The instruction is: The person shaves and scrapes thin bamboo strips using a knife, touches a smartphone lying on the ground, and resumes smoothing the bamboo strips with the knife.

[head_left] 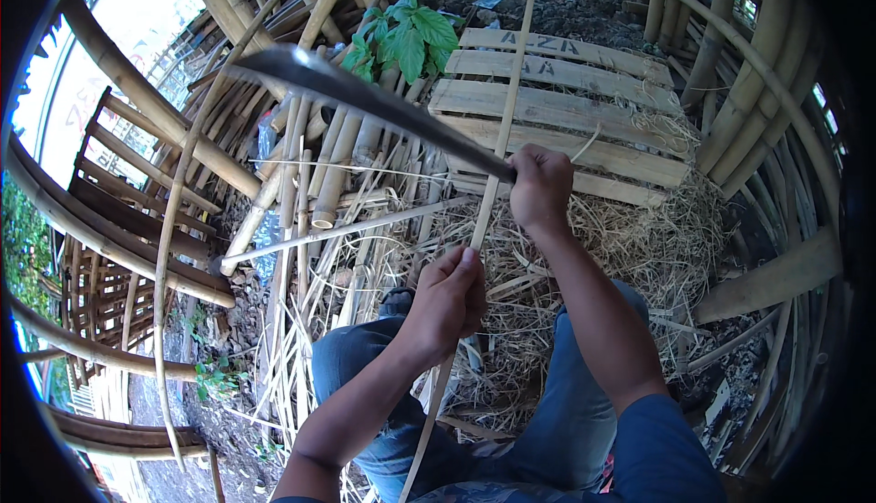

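A long, thin bamboo strip (511,93) runs from the far ground down between my knees. My left hand (447,295) is closed around it, thumb on top, just in front of my lap. Farther up, my right hand (540,184) grips a machete (365,94) at its handle end; the handle itself is hidden in the fist. The dark blade points up and to the left, slightly blurred, and crosses over the strip close to my right fist. Whether blade and strip touch I cannot tell.
Ahead lies a slatted wooden pallet (557,102). Shavings (620,257) cover the ground around my legs. Bamboo poles (333,170) and loose strips are heaped on the left, beside a leafy green plant (406,38). Curved bamboo poles (762,74) stand on the right.
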Available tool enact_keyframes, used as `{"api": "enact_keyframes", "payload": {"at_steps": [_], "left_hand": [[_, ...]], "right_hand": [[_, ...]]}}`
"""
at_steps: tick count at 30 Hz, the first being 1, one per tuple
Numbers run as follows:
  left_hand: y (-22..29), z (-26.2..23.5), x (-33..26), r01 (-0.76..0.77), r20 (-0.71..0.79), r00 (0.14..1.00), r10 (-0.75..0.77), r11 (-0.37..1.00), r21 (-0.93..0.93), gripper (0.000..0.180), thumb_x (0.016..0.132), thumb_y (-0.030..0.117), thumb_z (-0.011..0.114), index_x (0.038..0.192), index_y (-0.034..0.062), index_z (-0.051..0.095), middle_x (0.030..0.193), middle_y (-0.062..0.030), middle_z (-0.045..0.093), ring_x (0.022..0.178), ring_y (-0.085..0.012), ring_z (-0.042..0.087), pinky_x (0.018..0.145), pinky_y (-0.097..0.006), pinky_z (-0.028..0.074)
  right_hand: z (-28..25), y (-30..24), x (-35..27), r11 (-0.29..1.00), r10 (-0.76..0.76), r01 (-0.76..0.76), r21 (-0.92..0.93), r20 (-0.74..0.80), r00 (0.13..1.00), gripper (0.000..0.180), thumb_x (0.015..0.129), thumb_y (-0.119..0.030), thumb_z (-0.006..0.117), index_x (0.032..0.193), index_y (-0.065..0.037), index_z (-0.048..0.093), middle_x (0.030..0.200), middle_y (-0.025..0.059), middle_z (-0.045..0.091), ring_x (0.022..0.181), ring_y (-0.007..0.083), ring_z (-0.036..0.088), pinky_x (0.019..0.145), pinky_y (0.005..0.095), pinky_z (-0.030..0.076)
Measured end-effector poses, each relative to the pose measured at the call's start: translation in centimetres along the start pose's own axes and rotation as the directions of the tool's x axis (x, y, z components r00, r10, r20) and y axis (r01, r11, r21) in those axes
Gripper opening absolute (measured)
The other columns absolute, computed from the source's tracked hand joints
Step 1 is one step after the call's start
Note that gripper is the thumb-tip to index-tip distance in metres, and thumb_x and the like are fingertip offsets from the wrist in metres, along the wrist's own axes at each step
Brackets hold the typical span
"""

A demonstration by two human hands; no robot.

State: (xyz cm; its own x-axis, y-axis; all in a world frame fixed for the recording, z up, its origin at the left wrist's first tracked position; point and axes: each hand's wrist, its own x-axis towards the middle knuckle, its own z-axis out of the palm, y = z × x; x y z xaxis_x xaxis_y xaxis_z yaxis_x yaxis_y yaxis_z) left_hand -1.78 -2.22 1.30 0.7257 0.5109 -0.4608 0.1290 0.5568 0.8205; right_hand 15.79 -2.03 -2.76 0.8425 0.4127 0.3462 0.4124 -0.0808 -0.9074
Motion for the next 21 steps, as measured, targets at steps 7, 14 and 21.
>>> {"api": "enact_keyframes", "payload": {"at_steps": [7, 14, 21], "left_hand": [[-0.4, -0.5, -0.8, 0.197, 0.175, 0.968, -0.181, 0.977, -0.08, 0.033, 0.098, 0.037, 0.036, 0.074, 0.0134, 0.04, 0.052, 0.0051, 0.026, 0.04, -0.0056, 0.02, 0.034, -0.022, 0.016], [-0.1, -3.4, 0.4, 0.397, 0.516, 0.836, -0.189, 0.857, -0.329, 0.048, 0.097, 0.049, 0.027, 0.066, 0.0138, 0.037, 0.049, 0.0059, 0.02, 0.038, -0.0065, 0.014, 0.031, -0.023, 0.012], [-0.1, -2.3, 0.1, 0.358, 0.37, 0.898, -0.238, 0.883, -0.302, 0.049, 0.096, 0.051, 0.029, 0.062, 0.0154, 0.034, 0.048, 0.0066, 0.018, 0.037, -0.0063, 0.011, 0.031, -0.023, 0.009]], "right_hand": [[-2.0, 2.0, 3.0, 0.981, 0.181, -0.189, 0.055, 0.124, 0.976, 0.031, 0.074, -0.025, 0.047, 0.059, -0.005, 0.064, 0.048, 0.0124, 0.055, 0.048, 0.0268, 0.057, 0.053, 0.0393, 0.043], [-0.9, -1.3, -2.2, 0.988, -0.056, 0.073, -0.133, 0.125, 0.991, 0.026, 0.073, -0.024, 0.052, 0.057, -0.007, 0.063, 0.047, 0.0118, 0.054, 0.046, 0.0281, 0.057, 0.048, 0.0394, 0.044], [-1.8, -1.8, -2.9, 0.956, -0.211, 0.236, -0.173, 0.152, 0.966, 0.025, 0.072, -0.021, 0.054, 0.054, -0.006, 0.06, 0.043, 0.0128, 0.049, 0.041, 0.0301, 0.053, 0.045, 0.0384, 0.043]]}}
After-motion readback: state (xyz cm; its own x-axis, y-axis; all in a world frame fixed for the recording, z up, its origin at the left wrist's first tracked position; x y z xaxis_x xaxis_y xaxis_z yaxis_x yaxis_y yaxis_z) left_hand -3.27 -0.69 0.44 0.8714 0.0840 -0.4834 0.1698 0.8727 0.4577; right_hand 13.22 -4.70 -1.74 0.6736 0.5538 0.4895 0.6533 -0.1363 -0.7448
